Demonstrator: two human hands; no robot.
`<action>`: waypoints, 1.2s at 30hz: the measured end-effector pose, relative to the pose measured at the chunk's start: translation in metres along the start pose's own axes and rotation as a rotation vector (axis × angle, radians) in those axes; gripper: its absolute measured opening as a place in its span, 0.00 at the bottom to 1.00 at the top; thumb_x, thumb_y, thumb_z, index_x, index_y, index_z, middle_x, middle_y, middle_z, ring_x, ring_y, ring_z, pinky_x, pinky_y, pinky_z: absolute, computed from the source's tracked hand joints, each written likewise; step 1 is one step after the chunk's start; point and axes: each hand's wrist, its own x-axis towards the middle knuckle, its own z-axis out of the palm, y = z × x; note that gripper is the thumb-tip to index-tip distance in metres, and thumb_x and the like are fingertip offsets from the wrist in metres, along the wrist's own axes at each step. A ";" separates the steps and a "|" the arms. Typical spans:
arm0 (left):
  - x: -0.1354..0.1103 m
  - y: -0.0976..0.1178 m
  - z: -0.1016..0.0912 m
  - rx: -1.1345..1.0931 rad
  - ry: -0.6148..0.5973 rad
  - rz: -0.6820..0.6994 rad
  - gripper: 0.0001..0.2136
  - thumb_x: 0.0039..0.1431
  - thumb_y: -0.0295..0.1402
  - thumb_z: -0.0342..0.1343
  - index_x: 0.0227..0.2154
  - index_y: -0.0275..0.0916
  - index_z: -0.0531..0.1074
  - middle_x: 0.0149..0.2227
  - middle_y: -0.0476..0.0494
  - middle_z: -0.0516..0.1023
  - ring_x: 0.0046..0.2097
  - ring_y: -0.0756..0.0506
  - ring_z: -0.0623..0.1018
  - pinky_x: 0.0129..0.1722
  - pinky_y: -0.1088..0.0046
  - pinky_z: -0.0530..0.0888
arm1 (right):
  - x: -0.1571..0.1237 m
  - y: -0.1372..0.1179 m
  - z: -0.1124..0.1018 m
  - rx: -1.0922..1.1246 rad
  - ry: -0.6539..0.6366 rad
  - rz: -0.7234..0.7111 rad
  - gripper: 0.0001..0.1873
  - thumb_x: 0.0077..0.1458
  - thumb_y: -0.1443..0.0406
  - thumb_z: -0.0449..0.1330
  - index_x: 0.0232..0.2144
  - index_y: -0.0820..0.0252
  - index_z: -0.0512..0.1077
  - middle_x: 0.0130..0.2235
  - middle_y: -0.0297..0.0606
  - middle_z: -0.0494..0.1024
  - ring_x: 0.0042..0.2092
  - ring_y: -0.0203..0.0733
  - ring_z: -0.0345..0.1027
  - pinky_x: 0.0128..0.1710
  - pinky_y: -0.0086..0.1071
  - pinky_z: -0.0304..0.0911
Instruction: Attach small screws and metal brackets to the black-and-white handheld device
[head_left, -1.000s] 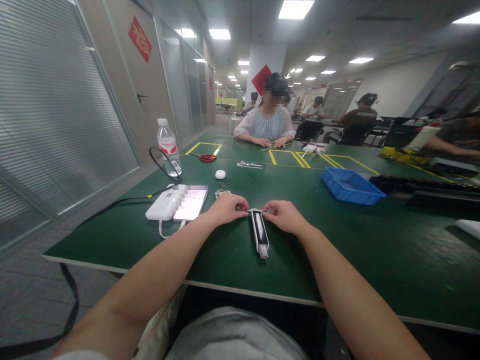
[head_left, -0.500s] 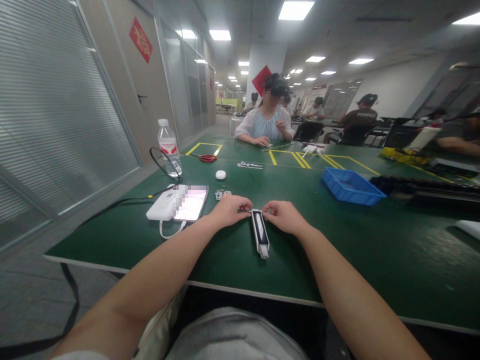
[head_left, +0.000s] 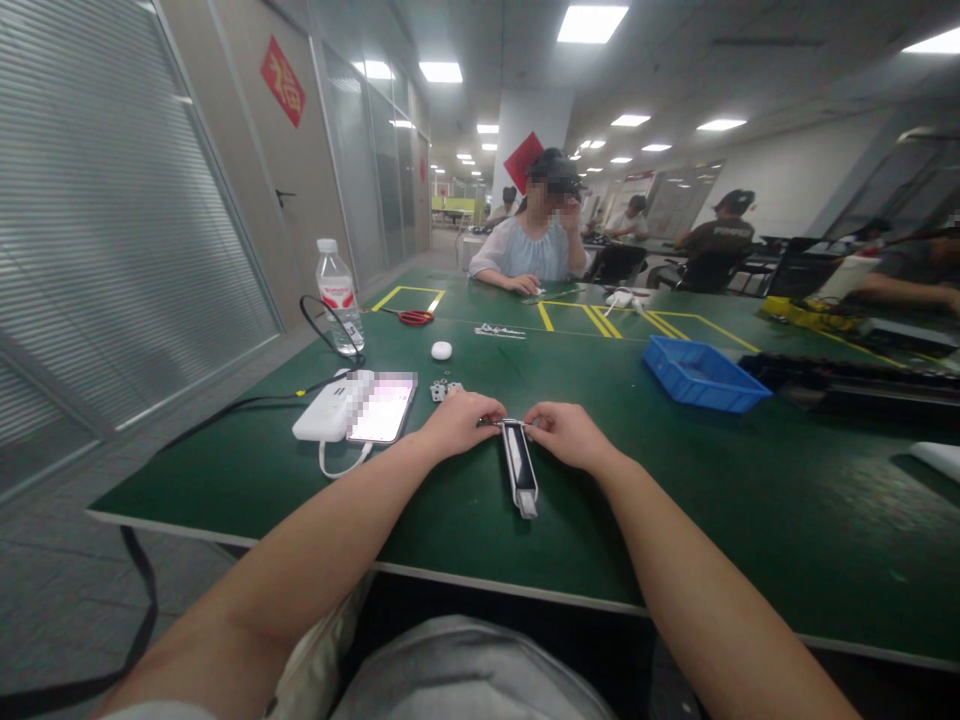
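A long narrow black and white device (head_left: 519, 467) lies on the green table (head_left: 465, 520), pointing away from me. My left hand (head_left: 459, 421) is closed in a pinch at the left of its far end, on a small metal part there. At the right of that same end my right hand (head_left: 568, 434) is pinched too. What the right fingers grip is too small to name. Several tiny metal pieces (head_left: 445, 389) lie just beyond my left hand.
A lit phone (head_left: 381, 406) on a white power bank (head_left: 324, 411) with cables lies to the left. Beyond are a water bottle (head_left: 337, 297), a white puck (head_left: 441, 350), red scissors (head_left: 415, 316) and a blue tray (head_left: 703, 372). A person (head_left: 534, 245) sits at the far side.
My hands and the device have barely moved. The person opposite has raised a hand from the table up to the head.
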 end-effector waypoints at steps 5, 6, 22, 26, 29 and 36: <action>0.000 -0.001 0.002 0.040 0.007 -0.012 0.08 0.53 0.32 0.57 0.37 0.40 0.73 0.35 0.48 0.78 0.39 0.46 0.75 0.44 0.69 0.61 | 0.000 0.000 0.001 -0.002 0.005 -0.005 0.08 0.51 0.62 0.56 0.31 0.59 0.74 0.21 0.30 0.70 0.24 0.33 0.61 0.26 0.27 0.54; 0.000 -0.001 0.002 0.043 0.008 -0.019 0.08 0.53 0.32 0.57 0.37 0.40 0.73 0.35 0.48 0.78 0.39 0.46 0.75 0.45 0.69 0.61 | 0.000 0.001 0.001 -0.003 0.008 -0.008 0.08 0.51 0.62 0.56 0.31 0.59 0.74 0.21 0.30 0.70 0.24 0.33 0.61 0.26 0.27 0.54; 0.000 0.001 0.004 -0.013 0.033 -0.047 0.10 0.52 0.29 0.57 0.39 0.39 0.73 0.35 0.47 0.79 0.39 0.46 0.76 0.42 0.72 0.66 | 0.001 0.000 0.001 -0.027 -0.005 0.006 0.09 0.51 0.62 0.56 0.31 0.59 0.74 0.22 0.30 0.71 0.24 0.33 0.62 0.25 0.27 0.53; 0.000 -0.001 0.006 -0.048 0.041 -0.048 0.11 0.51 0.28 0.57 0.40 0.38 0.73 0.35 0.47 0.79 0.38 0.47 0.76 0.41 0.73 0.68 | 0.001 0.001 0.001 -0.022 -0.009 0.011 0.09 0.50 0.63 0.56 0.32 0.59 0.74 0.22 0.31 0.71 0.24 0.33 0.62 0.25 0.27 0.54; 0.000 -0.003 0.008 -0.086 0.048 -0.046 0.11 0.51 0.27 0.57 0.40 0.38 0.72 0.34 0.47 0.79 0.38 0.47 0.77 0.41 0.73 0.69 | 0.001 0.003 0.002 -0.020 -0.011 0.013 0.09 0.50 0.63 0.57 0.32 0.59 0.74 0.21 0.30 0.72 0.24 0.33 0.63 0.26 0.27 0.54; -0.002 -0.005 0.005 -0.272 0.030 -0.036 0.17 0.48 0.23 0.57 0.44 0.36 0.70 0.36 0.45 0.78 0.38 0.48 0.77 0.42 0.72 0.71 | 0.001 0.003 0.002 -0.023 -0.010 0.016 0.10 0.49 0.64 0.57 0.34 0.59 0.75 0.23 0.31 0.73 0.25 0.33 0.64 0.27 0.27 0.55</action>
